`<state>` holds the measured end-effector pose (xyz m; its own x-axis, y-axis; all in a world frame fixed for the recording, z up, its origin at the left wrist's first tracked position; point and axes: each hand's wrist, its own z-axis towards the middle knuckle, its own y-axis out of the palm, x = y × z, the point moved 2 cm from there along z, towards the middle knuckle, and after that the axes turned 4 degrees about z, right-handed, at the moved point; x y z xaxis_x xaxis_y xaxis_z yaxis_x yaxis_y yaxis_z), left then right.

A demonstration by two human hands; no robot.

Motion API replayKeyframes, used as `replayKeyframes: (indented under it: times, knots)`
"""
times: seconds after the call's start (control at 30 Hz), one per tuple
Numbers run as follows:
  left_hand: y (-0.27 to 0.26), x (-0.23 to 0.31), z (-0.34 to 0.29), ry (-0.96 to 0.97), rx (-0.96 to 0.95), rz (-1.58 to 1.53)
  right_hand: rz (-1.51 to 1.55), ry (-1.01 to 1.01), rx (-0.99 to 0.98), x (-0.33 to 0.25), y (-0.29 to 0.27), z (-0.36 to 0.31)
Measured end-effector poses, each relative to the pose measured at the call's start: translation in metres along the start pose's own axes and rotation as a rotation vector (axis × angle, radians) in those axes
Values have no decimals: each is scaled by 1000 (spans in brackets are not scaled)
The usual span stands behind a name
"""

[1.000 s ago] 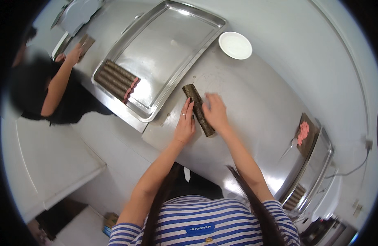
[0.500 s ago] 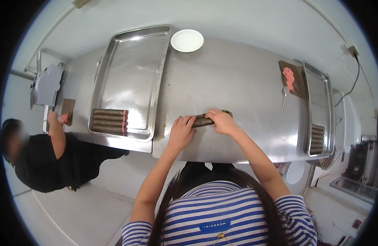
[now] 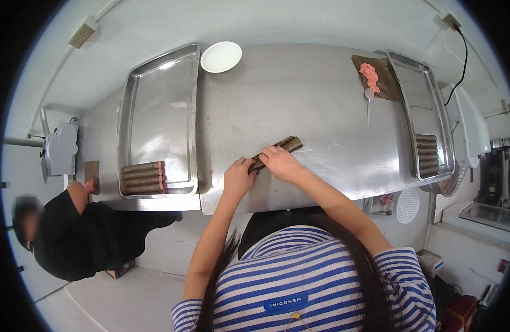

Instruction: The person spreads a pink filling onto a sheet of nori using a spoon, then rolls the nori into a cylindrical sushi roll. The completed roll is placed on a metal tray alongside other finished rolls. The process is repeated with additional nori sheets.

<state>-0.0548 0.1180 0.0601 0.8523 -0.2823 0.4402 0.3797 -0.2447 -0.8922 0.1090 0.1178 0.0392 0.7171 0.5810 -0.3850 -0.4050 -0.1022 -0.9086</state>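
A dark seaweed roll (image 3: 291, 145) lies slantwise on the steel table in front of me, its far right end loosely curled. My right hand (image 3: 280, 162) grips it near the middle, fingers bent over the top. At its lower left end, my left hand (image 3: 240, 176) has its fingers closed around the roll. Whatever filling is inside is mostly hidden. To the left, finished-looking seaweed rolls (image 3: 143, 178) with pink ends lie side by side in a large metal tray (image 3: 195, 116).
A white bowl (image 3: 221, 57) stands at the back. At the back right, a seaweed sheet (image 3: 388, 87) carries pink paste (image 3: 370, 76), with a spoon (image 3: 369, 108) beside it. Another tray (image 3: 408, 105) holds several rolls (image 3: 427, 155). A person in black (image 3: 94, 235) works at the left.
The roll has tilted, its right end now farther from me, and both hands have turned with it. The whole view has shifted slightly.
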Motion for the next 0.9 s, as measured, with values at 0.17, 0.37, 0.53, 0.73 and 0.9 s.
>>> replayKeyframes:
  times: [0.17,0.37,0.53,0.73,0.9]
  knots:
    - [-6,2,3,-45,-54,26,11,101,-82,37,-10,-15]
    - [-6,5,4,-60,-85,39,24,133,-76,65,-28,-32]
    - [-2,8,-10,-64,-28,59,-41,29,13,42,-31,-24]
    - [6,8,-14,-174,-52,129,149,-56,-29,10,3,-5]
    - [8,9,-15,-211,-32,107,113,-30,-40,14,6,-3]
